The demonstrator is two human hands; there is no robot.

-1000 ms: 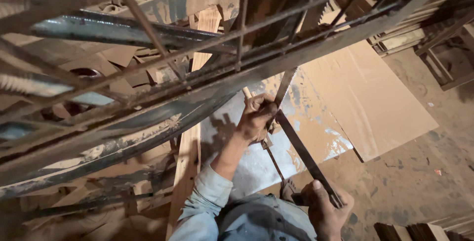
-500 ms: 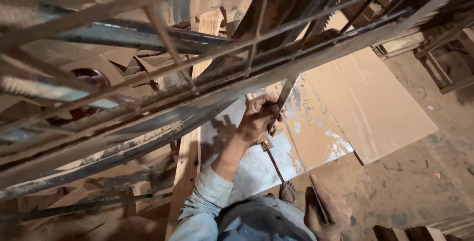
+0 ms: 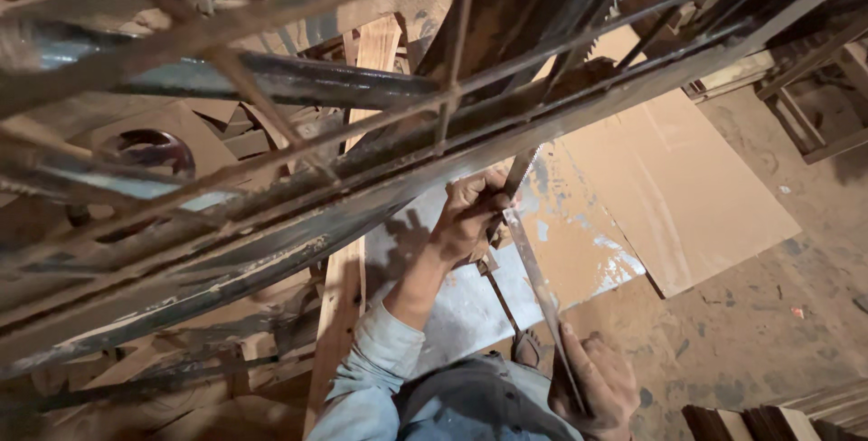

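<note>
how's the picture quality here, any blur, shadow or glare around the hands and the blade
Head view: dim, warm light; the near metal bars are smeared and out of focus. The left hand and long saw blade are fairly sharp; the right hand is darker. The left hand casts a finger shadow on the pale sheet, which shows faint glare.

Upper end of the metal strip (image 3: 533, 269) behind the blurred frame bars (image 3: 271, 134); right hand (image 3: 597, 387) cut by the bottom edge.

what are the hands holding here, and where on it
Both hold one long saw blade: the left hand grips its upper part near the frame, the right hand its lower end.
</note>
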